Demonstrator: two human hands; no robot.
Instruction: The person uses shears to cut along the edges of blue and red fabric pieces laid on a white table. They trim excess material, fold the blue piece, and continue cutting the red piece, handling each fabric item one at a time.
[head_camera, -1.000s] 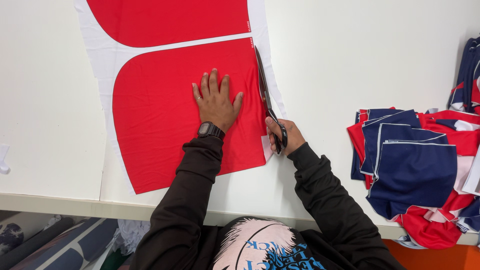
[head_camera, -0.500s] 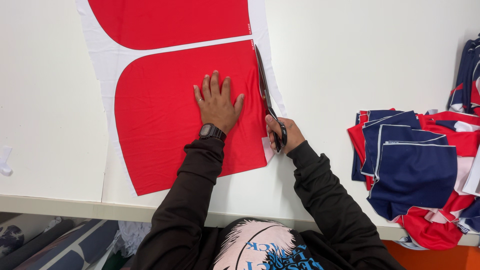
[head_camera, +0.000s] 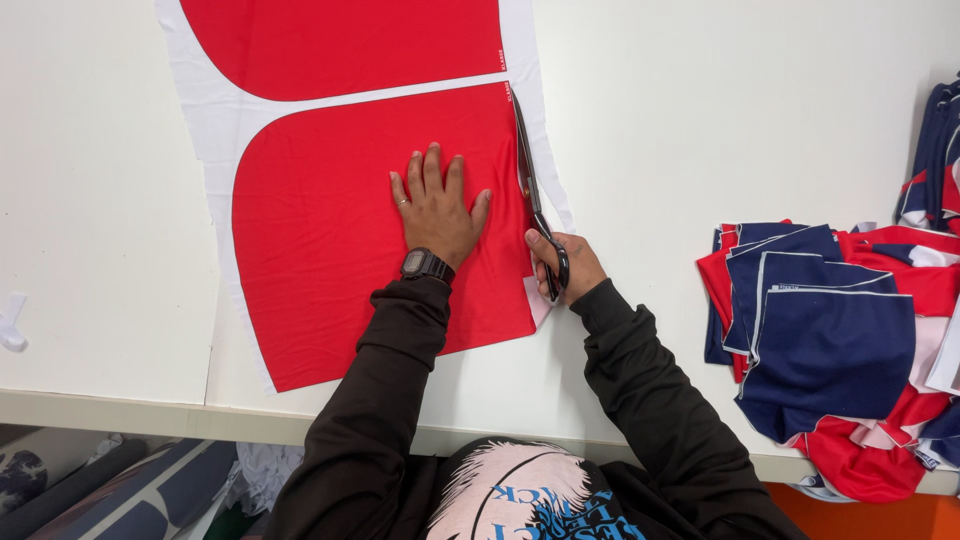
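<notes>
A white fabric sheet printed with red panels (head_camera: 330, 230) lies flat on the white table (head_camera: 700, 110). My left hand (head_camera: 437, 207) presses flat on the nearer red panel, fingers spread, a black watch on the wrist. My right hand (head_camera: 563, 265) grips black scissors (head_camera: 530, 180) by the handles. The long blades run along the right edge of the red panel, pointing away from me, and look nearly closed. A second red panel (head_camera: 340, 40) sits above the first, separated by a white strip.
A stack of navy, red and white cut fabric pieces (head_camera: 830, 330) lies at the right of the table. More such pieces (head_camera: 935, 160) sit at the far right edge. A small white scrap (head_camera: 12, 325) lies at the left. Rolled fabrics (head_camera: 120, 490) show below the table's front edge.
The view has shifted slightly. Both hands and the scissors stay in nearly the same place on the fabric.
</notes>
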